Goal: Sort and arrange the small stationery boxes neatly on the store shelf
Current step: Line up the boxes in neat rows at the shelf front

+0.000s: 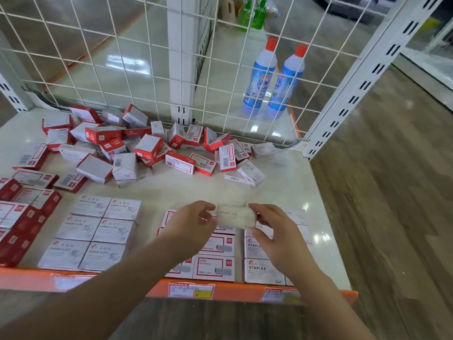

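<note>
Both hands hold one white staples box [235, 216] just above the front of the shelf. My left hand [190, 228] pinches its left end and my right hand [275, 231] grips its right end. Under them lie neat rows: white staples boxes [263, 271] at the right, red-framed white boxes [213, 267] in the middle, white paper clips boxes [98, 231] further left. Red boxes [22, 231] are stacked at the far left. A loose heap of red and white boxes [147, 148] covers the back of the shelf.
The cream shelf [294, 173] has an orange front edge [235, 292] with price labels. A white wire grid [137, 52] closes the back, and two blue bottles [274, 79] stand behind it. A white slotted upright [362, 79] rises at the right, beside wooden flooring.
</note>
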Available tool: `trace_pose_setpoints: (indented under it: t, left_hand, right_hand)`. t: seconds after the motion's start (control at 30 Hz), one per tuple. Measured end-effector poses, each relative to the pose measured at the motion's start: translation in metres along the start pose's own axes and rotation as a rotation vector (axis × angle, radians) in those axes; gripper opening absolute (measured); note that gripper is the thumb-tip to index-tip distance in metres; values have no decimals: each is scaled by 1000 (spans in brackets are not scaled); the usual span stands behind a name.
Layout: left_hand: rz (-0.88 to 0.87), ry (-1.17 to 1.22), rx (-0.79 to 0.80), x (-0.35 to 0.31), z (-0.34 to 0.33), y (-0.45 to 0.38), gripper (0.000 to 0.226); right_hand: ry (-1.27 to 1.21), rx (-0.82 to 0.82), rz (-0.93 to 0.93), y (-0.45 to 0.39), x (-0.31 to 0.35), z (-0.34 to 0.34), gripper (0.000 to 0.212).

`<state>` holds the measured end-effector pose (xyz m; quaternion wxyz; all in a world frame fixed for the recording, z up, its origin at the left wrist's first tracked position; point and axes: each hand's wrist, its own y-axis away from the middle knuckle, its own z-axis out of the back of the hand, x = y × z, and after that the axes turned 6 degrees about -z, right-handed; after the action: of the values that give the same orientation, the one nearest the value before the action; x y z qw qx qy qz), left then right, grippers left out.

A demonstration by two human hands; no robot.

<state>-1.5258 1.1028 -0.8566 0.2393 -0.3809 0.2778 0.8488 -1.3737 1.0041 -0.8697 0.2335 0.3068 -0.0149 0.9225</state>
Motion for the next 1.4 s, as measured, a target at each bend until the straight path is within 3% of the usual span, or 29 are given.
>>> trace_pose_setpoints:
  t: [0.3,0.43,0.73,1.1,1.4]
  left_hand:
    - [-330,-610,208,-11,-27,-5,50]
    - [-351,-733,234,-18,-45,-23,61]
    - [-337,-811,273,-30,-52,-50,59]
    - [-306,-701,251,-31,-53,-54,53]
    - [-331,-710,214,-31,-50,-51,50]
  right_hand:
    - [57,-155,-104,-22,-35,17,45]
    - [85,-127,-112,-40,-44,27,43]
    - [134,-6,-77,-66,-48,28,41]
    - [60,94,-142,-78,-56,19,41]
    - [13,86,-126,-76,-57,16,45]
